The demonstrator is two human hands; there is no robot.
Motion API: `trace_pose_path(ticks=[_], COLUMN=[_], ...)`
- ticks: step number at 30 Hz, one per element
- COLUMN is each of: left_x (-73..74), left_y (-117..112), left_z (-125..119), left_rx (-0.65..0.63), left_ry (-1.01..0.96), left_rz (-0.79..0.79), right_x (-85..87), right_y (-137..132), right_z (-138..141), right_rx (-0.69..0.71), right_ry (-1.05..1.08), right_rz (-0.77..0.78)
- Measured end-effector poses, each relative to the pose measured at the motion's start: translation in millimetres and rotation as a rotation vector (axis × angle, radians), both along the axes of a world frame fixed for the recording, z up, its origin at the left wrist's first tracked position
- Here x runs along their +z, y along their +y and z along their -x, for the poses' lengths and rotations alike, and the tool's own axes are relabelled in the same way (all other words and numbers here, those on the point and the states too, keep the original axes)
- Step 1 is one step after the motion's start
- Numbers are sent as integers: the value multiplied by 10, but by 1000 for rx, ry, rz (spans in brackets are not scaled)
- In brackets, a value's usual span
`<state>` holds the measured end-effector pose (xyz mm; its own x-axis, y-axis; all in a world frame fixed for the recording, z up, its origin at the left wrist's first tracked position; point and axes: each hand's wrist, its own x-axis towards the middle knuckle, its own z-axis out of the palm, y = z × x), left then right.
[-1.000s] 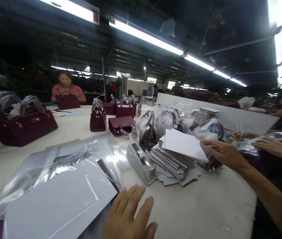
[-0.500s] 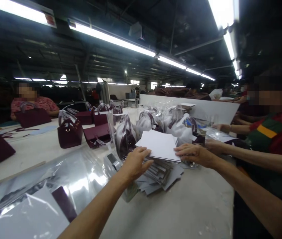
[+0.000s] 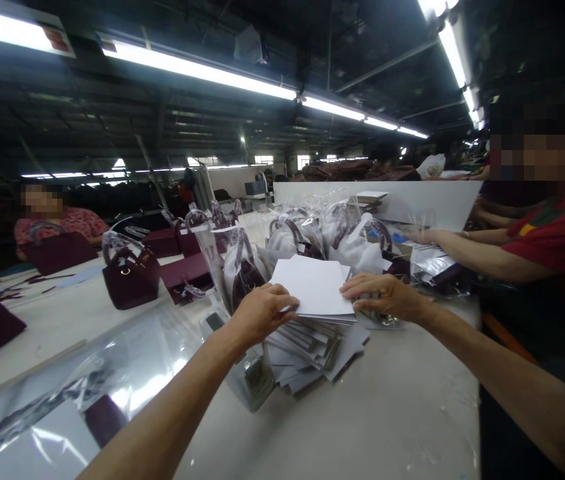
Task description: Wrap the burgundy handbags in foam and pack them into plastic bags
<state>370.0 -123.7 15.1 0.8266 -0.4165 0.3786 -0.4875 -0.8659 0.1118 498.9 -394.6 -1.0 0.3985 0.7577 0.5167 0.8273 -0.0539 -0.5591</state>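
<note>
Resting on the top white card (image 3: 312, 288), both hands work at a stack of cards (image 3: 307, 347) near the middle of the table (image 3: 402, 413). The left hand (image 3: 261, 312) has its fingers curled shut around the card's left edge. The right hand (image 3: 385, 297) lies with fingers stretched nearly flat on the right edge; whether its thumb hooks underneath cannot be told. A tape dispenser (image 3: 255, 381) stands just beside the stack, and wrapped handbags (image 3: 292, 243) stand behind it.
</note>
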Motion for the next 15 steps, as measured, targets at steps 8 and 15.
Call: trace_pose_path(ticks=[8, 15], left_x=[25, 62], left_y=[-22, -129], left_z=[-35, 425], left_rx=[10, 70], left_ry=[-32, -115], left_rz=[34, 151], right_x=[125, 243], right_y=[245, 182], right_z=[74, 554], right_rx=[-142, -124], right_ry=[33, 109], right_rz=[-146, -81])
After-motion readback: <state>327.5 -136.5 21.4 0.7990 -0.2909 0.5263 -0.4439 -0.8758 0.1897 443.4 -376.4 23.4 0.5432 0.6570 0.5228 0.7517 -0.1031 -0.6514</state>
